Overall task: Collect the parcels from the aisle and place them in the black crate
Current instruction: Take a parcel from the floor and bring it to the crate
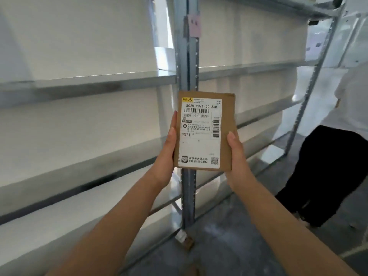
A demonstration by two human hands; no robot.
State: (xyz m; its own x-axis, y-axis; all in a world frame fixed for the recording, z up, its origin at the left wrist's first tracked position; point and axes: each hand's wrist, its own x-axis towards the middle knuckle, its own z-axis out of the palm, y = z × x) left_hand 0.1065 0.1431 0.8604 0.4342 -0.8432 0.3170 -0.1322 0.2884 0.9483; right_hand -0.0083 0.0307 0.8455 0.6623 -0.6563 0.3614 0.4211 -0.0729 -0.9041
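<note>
**In the racking aisle, one parcel held up in both hands**

We stood in an aisle of grey metal shelving (89,82) with a concrete floor (229,236) under us. A perforated upright post (188,62) rose straight ahead, and a pink slip (194,24) was stuck near its top. At the right edge stood another person (330,166) in black trousers and a white top, well apart from our arms.

We held the parcel (205,132) upright in the air in front of the post, between our two hands and touching no shelf. It was a flat brown cardboard packet. Its white shipping label (199,150) faced us, printed with barcodes and the code "P021".

Our left hand (165,154) gripped the packet's left side, the thumb lying straight along that edge. Our right hand (237,156) gripped the lower right side, the thumb pressed flat on the brown front face. The other fingers of both hands were behind the cardboard, so we could not tell whether they were spread or together.
</note>
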